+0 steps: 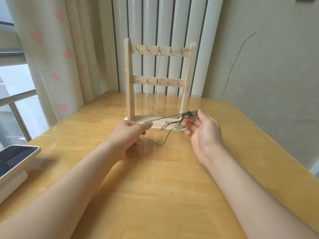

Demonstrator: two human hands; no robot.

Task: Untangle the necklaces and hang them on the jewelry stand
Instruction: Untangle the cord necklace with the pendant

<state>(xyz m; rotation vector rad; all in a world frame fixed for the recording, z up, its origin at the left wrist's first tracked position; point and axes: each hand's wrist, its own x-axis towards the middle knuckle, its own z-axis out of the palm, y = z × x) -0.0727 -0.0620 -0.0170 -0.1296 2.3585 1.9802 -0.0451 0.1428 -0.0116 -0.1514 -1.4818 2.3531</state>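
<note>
A wooden jewelry stand (128, 80) with two hook rails stands at the table's far middle. A silver chain (157, 80) hangs from a top hook, and a second thin chain (179, 69) hangs from the two right hooks. My left hand (128, 133) pinches a green cord (164, 118) that runs taut to my right hand (204, 130). The right hand's fingertips hold a dark knotted tangle (189, 114) of that cord necklace. A pale round pendant (177, 126) dangles under the tangle. A loose cord end trails down onto the table.
The wooden table (155, 187) carries a glossy cover. A phone on a white stand (15, 157) sits at the left edge. Curtains with pink hearts (57, 54) and a window are on the left, and a wall on the right.
</note>
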